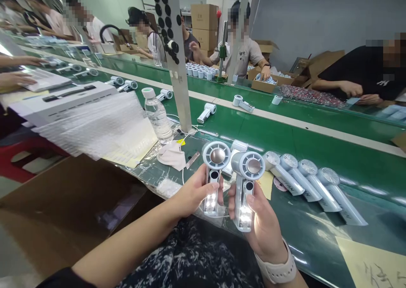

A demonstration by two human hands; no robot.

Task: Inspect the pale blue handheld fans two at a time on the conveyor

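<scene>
My left hand [196, 190] is wrapped round the handle of a light-blue handheld fan [217, 156], its thumb on the handle front. In my right hand [264, 216] is a second handheld fan [252, 166], gripped the same way. Both stand upright side by side, round heads facing me, with bright lights glowing on their handles. Behind them another pale fan [238, 146] lies partly hidden. To the right, several more fans [328, 176] lie slanted in a row on the green bench.
A green conveyor [279, 121] runs across, carrying scattered fans [207, 113]. A metal post [182, 80], water bottle [157, 114] and white mask [172, 154] are at my left front. Bubble-wrap sheets [104, 123] lie farther left, above a cardboard box [79, 203]. Co-workers [244, 53] sit across the belt.
</scene>
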